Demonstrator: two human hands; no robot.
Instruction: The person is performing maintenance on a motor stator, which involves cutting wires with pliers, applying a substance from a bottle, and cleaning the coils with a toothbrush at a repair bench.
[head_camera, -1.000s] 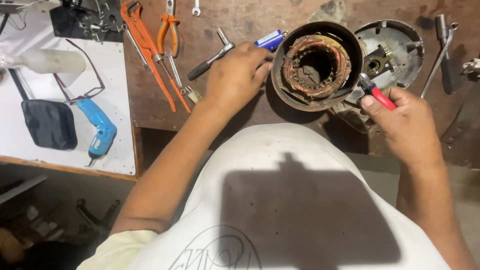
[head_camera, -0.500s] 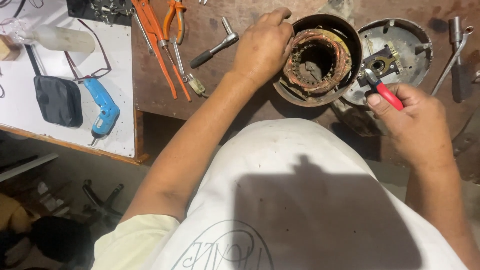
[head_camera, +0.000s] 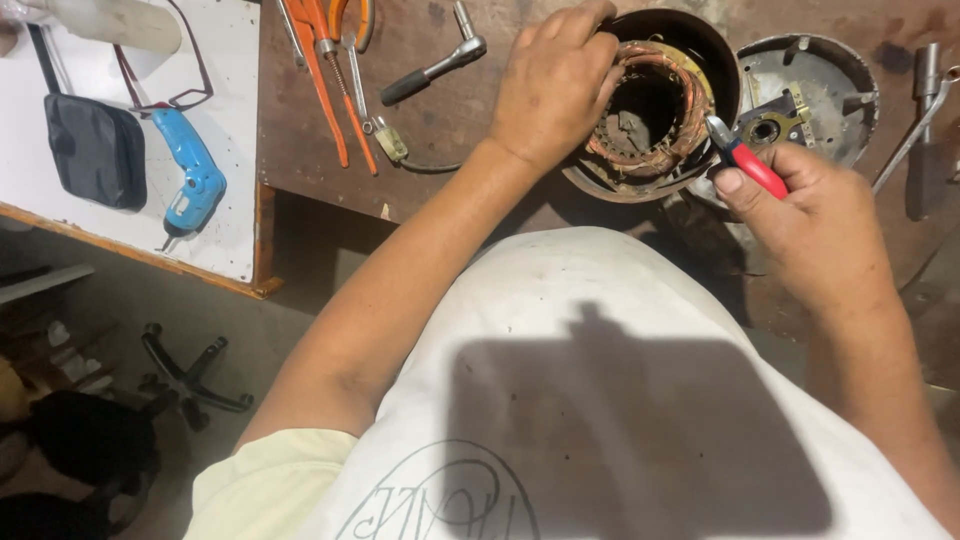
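A round dark motor housing (head_camera: 716, 60) with copper windings (head_camera: 672, 140) inside lies on the brown workbench. My left hand (head_camera: 553, 85) rests over its left rim, fingers curled on the windings' edge. My right hand (head_camera: 812, 225) grips red-handled cutters (head_camera: 745, 160), whose jaws touch the right side of the windings. A round grey end cover (head_camera: 820, 85) lies just right of the housing.
Orange-handled pliers (head_camera: 325, 60) and a black-handled tool (head_camera: 430, 68) lie left of my left hand. A wrench (head_camera: 915, 120) sits at the far right. On the white table (head_camera: 235, 150) lie a blue drill (head_camera: 195, 175), a black pouch (head_camera: 95, 150) and glasses (head_camera: 170, 70).
My left hand has slid from the bench onto the housing's left rim. My right hand brought the cutters up to the windings. The view shifted toward the bench.
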